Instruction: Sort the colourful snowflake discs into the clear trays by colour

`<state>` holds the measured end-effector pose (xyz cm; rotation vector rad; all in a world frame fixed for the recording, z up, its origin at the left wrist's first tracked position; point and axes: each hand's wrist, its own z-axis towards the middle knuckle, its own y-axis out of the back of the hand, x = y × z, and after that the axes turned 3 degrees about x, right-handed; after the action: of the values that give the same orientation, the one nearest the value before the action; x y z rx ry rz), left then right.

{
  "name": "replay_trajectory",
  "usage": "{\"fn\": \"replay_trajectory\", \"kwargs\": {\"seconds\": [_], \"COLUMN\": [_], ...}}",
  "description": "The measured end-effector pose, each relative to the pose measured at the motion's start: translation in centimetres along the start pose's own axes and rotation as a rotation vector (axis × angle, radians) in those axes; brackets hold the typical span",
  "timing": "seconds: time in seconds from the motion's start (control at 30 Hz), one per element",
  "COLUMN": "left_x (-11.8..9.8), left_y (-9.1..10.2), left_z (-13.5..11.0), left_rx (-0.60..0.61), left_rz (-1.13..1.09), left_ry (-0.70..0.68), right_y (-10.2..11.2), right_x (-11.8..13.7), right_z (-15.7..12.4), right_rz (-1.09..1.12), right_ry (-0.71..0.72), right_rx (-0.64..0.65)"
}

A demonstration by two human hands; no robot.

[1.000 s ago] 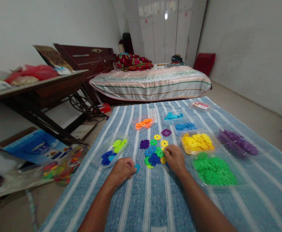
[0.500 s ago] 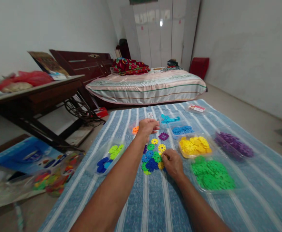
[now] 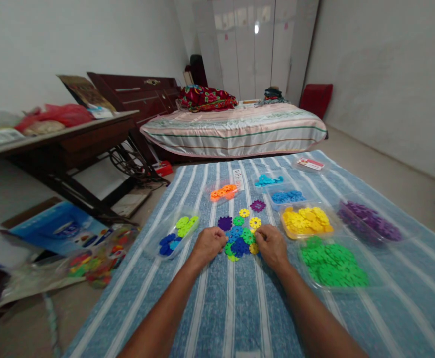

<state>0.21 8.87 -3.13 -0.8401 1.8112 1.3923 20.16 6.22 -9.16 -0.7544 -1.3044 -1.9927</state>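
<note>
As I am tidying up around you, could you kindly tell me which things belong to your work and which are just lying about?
In use: left hand, right hand, mixed pile of discs between them, the sorted yellow discs, green discs, purple discs, striped cloth.
Lying about: bed, wooden table, blue box, wardrobe.

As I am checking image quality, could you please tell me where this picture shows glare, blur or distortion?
In the head view: glare spot on the wardrobe doors; wide-angle stretch slants the wooden table; blue box at the left edge is smeared; loose pieces in the middle are sharp.
</note>
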Motion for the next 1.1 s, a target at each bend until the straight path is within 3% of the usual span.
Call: {"fn": "replay_trajectory", "kwargs": {"seconds": [0.13,0.5,0.93,1.1], "left_x": [1.0,-0.5,0.8,0.0], "left_y": [-0.3,-1.9,-2.6,-1.5], "left_z": [-1.7,-3.1,-2.4,-3.0], "left_rx": [-0.001,-0.077,-0.104,0.001], "left_rz": [0.165,0.538,0.14,-0.079], "left_ry": [-0.064,-0.031,-0.009,0.105], "right_y": [0.3,0.2,0.2,0.1], "right_x": [0.2,-0.1,-0.1,0.0], "right_z": [-0.1,-0.2,0.0,0.0], "right_rz": [-0.019,-0.028,-0.026,-0.018], "right_ry": [0.005,0.026,0.001,0.002], "right_rx": [0.019,0.007,0.002,-0.007]}}
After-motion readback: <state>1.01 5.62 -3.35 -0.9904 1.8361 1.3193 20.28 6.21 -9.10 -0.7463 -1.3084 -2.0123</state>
